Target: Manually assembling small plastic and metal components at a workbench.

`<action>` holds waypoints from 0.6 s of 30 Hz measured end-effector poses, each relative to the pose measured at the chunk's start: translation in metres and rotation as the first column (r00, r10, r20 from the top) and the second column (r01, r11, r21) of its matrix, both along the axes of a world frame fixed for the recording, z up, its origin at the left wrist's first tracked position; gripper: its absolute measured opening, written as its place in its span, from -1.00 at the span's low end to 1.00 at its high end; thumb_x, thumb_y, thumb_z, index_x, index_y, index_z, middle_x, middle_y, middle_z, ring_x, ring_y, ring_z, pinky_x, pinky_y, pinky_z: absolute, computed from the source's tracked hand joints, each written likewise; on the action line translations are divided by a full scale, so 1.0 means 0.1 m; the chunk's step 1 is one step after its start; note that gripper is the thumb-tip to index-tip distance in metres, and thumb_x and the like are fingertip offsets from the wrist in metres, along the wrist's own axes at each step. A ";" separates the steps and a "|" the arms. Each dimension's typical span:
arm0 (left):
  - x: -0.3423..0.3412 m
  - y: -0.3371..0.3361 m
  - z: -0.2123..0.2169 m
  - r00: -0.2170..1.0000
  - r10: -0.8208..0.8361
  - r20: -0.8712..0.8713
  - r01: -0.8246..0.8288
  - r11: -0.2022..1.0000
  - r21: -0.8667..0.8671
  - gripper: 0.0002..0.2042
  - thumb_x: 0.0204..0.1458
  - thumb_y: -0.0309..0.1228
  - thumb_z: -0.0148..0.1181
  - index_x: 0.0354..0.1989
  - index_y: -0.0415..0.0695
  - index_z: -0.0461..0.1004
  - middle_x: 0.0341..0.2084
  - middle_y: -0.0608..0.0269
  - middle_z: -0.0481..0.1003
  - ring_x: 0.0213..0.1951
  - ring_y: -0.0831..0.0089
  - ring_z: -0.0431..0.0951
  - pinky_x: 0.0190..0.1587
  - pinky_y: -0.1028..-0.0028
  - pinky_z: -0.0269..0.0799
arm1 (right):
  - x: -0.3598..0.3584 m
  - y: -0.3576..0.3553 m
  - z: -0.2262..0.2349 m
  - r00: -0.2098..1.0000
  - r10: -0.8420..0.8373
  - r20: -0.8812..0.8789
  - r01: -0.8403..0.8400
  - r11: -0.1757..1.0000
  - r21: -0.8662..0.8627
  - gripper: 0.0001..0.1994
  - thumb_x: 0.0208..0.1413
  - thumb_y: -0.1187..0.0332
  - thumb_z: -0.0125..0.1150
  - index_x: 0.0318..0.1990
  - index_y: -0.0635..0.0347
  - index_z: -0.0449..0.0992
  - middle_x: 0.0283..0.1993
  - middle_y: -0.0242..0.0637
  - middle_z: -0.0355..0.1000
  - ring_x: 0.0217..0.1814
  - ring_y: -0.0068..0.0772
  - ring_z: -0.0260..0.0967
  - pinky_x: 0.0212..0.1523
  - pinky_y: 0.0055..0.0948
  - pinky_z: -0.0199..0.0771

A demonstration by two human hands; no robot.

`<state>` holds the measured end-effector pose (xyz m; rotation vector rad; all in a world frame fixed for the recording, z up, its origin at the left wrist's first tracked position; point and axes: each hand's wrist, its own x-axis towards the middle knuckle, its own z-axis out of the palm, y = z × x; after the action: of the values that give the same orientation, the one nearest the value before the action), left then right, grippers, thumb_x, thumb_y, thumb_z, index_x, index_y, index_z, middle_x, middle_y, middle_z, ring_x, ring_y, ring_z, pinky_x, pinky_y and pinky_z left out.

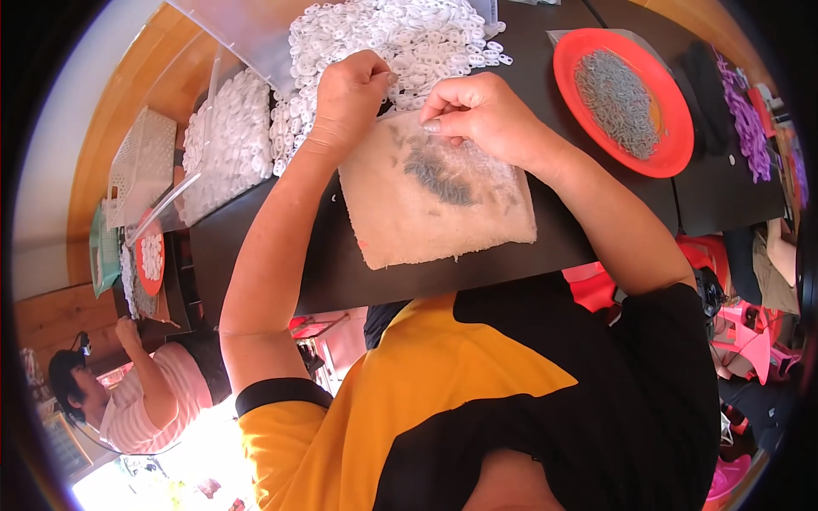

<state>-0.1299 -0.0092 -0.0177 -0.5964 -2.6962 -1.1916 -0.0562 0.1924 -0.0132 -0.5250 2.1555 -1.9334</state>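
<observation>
A: What's the L hand (351,92) doing?
B: Hovering nr the heap of white plastic pcs (383,34), fingers curling in; can't tell if they're gripping anything.
A: & the R hand (486,115)?
B: Hanging over the tan cloth (417,234), thumb & forefinger closing narrow; can't tell what, if anything, they're pinching.
A: Grey bits (439,177)?
B: Lying mid-cloth, just below R hand. Similar grey pcs (615,102) are sitting in the red dish (679,140), R side of tbl (281,281).

Grey pieces (440,177) lie on 1 tan cloth (409,234) beside heaped white pieces (392,30).
</observation>
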 end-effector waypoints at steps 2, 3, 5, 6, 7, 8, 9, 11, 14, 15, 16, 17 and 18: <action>0.03 0.00 0.05 1.000 0.000 0.014 -0.001 0.998 0.063 -0.86 -0.07 -0.43 0.31 -0.46 -0.24 0.51 -0.66 0.22 0.46 -0.60 0.46 0.40 -0.47 0.46 0.34 | 0.01 0.00 0.01 1.000 -0.013 0.009 0.013 1.000 -0.005 -0.93 -0.04 0.59 0.11 -0.38 0.40 0.50 -0.55 -0.34 0.41 -0.55 -0.62 0.29 -0.48 -0.55 0.33; 0.05 -0.01 0.08 0.998 0.010 0.064 -0.019 0.989 0.146 -0.88 -0.08 -0.45 0.31 -0.46 -0.24 0.52 -0.67 0.27 0.45 -0.60 0.53 0.36 -0.49 0.48 0.32 | 0.02 0.00 0.02 0.999 -0.028 0.018 0.028 1.000 -0.008 -0.93 -0.04 0.59 0.11 -0.39 0.40 0.50 -0.56 -0.35 0.41 -0.55 -0.62 0.29 -0.48 -0.55 0.34; 0.08 -0.03 0.13 0.993 0.021 0.116 -0.046 0.974 0.223 -0.88 -0.09 -0.47 0.32 -0.46 -0.25 0.53 -0.67 0.33 0.45 -0.60 0.59 0.32 -0.50 0.50 0.29 | 0.02 0.00 0.01 1.000 -0.015 0.021 0.015 1.000 -0.027 -0.93 -0.04 0.60 0.11 -0.39 0.40 0.50 -0.56 -0.34 0.41 -0.55 -0.62 0.29 -0.48 -0.55 0.34; 0.07 -0.06 0.14 0.995 0.052 0.086 -0.069 0.976 0.204 -0.89 -0.09 -0.48 0.32 -0.46 -0.25 0.53 -0.66 0.36 0.45 -0.59 0.61 0.32 -0.50 0.52 0.28 | 0.01 0.01 0.00 1.000 -0.005 0.024 0.006 0.999 -0.042 -0.93 -0.04 0.60 0.12 -0.39 0.41 0.50 -0.56 -0.34 0.41 -0.55 -0.61 0.29 -0.48 -0.55 0.35; 0.06 -0.08 0.17 0.995 0.083 0.055 -0.091 0.979 0.184 -0.89 -0.10 -0.48 0.33 -0.46 -0.26 0.54 -0.65 0.38 0.45 -0.58 0.62 0.32 -0.49 0.54 0.27 | 0.01 0.00 0.00 1.000 -0.003 0.023 0.004 0.999 -0.048 -0.93 -0.04 0.60 0.12 -0.39 0.41 0.50 -0.56 -0.34 0.41 -0.55 -0.61 0.29 -0.48 -0.55 0.35; 0.07 -0.10 0.20 0.990 0.086 0.114 -0.109 0.970 0.216 -0.89 -0.09 -0.48 0.32 -0.45 -0.26 0.55 -0.64 0.38 0.46 -0.57 0.63 0.32 -0.49 0.55 0.27 | 0.01 0.00 0.00 1.000 -0.002 0.022 0.003 0.999 -0.039 -0.94 -0.04 0.60 0.12 -0.39 0.41 0.50 -0.56 -0.33 0.41 -0.55 -0.60 0.30 -0.48 -0.55 0.35; 0.10 -0.13 0.21 0.990 0.089 0.113 -0.111 0.972 0.209 -0.89 -0.09 -0.48 0.32 -0.45 -0.26 0.55 -0.64 0.38 0.46 -0.57 0.63 0.32 -0.49 0.55 0.27 | 0.00 0.00 0.01 1.000 -0.001 0.022 0.002 1.000 -0.029 -0.94 -0.04 0.60 0.12 -0.39 0.41 0.50 -0.56 -0.32 0.40 -0.56 -0.60 0.31 -0.48 -0.55 0.36; 0.20 -0.13 0.26 0.971 0.082 0.224 -0.153 0.935 0.319 -0.91 -0.08 -0.51 0.30 -0.45 -0.26 0.55 -0.63 0.38 0.47 -0.56 0.64 0.34 -0.49 0.58 0.27 | 0.01 -0.01 0.01 1.000 -0.014 0.018 0.014 1.000 -0.024 -0.94 -0.04 0.60 0.13 -0.40 0.41 0.50 -0.57 -0.32 0.40 -0.56 -0.59 0.31 -0.48 -0.54 0.36; 0.46 -0.17 0.34 0.970 0.074 0.233 -0.151 0.931 0.332 -0.93 -0.09 -0.55 0.29 -0.44 -0.27 0.55 -0.60 0.37 0.48 -0.54 0.65 0.36 -0.48 0.60 0.28 | -0.01 0.01 -0.01 1.000 -0.009 0.024 0.009 1.000 0.002 -0.95 0.01 0.58 0.15 -0.38 0.38 0.52 -0.53 -0.35 0.41 -0.52 -0.61 0.31 -0.46 -0.57 0.36; 0.53 -0.22 0.31 0.968 0.059 0.242 -0.145 0.923 0.356 -0.93 -0.09 -0.57 0.27 -0.41 -0.27 0.54 -0.58 0.37 0.49 -0.53 0.66 0.38 -0.47 0.63 0.29 | -0.01 0.02 -0.02 0.999 0.009 0.032 -0.010 1.000 0.023 -0.95 0.05 0.56 0.17 -0.35 0.35 0.54 -0.49 -0.39 0.43 -0.49 -0.65 0.31 -0.44 -0.59 0.36; 0.63 -0.26 0.31 0.967 0.064 0.246 -0.150 0.926 0.348 -0.93 -0.09 -0.57 0.27 -0.41 -0.27 0.54 -0.58 0.37 0.49 -0.53 0.66 0.38 -0.47 0.63 0.29 | -0.01 0.02 -0.03 0.999 0.013 0.036 -0.013 1.000 0.015 -0.95 0.05 0.56 0.17 -0.35 0.35 0.54 -0.49 -0.39 0.43 -0.49 -0.65 0.31 -0.44 -0.59 0.36; 0.72 -0.29 0.31 0.966 0.060 0.252 -0.152 0.918 0.365 -0.93 -0.08 -0.58 0.26 -0.39 -0.26 0.54 -0.56 0.37 0.50 -0.53 0.66 0.38 -0.47 0.63 0.29 | -0.01 0.02 -0.02 1.000 0.014 0.023 -0.015 1.000 0.025 -0.95 0.05 0.56 0.17 -0.35 0.35 0.54 -0.49 -0.39 0.42 -0.49 -0.65 0.31 -0.44 -0.59 0.36; 0.79 -0.32 0.30 0.964 0.056 0.258 -0.155 0.911 0.382 -0.92 -0.08 -0.59 0.25 -0.38 -0.26 0.55 -0.55 0.37 0.50 -0.52 0.67 0.39 -0.46 0.64 0.29 | -0.01 0.02 -0.03 1.000 0.016 0.011 -0.016 0.999 0.036 -0.95 0.06 0.56 0.17 -0.35 0.35 0.53 -0.49 -0.39 0.42 -0.49 -0.65 0.31 -0.44 -0.59 0.37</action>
<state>-0.0512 -0.0414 0.0124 -0.2529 -2.5033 -1.8205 -0.0576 0.1948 -0.0161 -0.5227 2.1690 -1.8806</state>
